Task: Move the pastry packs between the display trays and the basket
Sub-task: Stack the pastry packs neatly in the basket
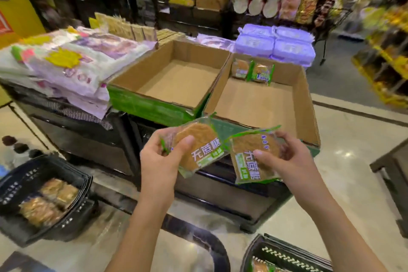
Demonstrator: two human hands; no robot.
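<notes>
My left hand (162,157) grips a clear pastry pack (198,146) with green edges and a brown round pastry inside. My right hand (284,159) grips a second, similar pastry pack (251,157). Both packs hover just in front of the right cardboard display tray (306,115), below its near edge. Two more pastry packs (252,70) stand against that tray's far wall. The left cardboard tray (123,81) holds nothing. On the floor at the left, a black basket (13,183) contains several pastry packs (48,201). Another black basket (284,256) shows at the bottom right with a pack partly visible.
The trays sit on a black display stand (99,139). Stacked purple-and-white bags (72,62) lie left of the trays, and purple packs (276,44) behind them. Shelves of snacks (386,51) line the right aisle and the back. A dark table corner (393,165) juts in at the right.
</notes>
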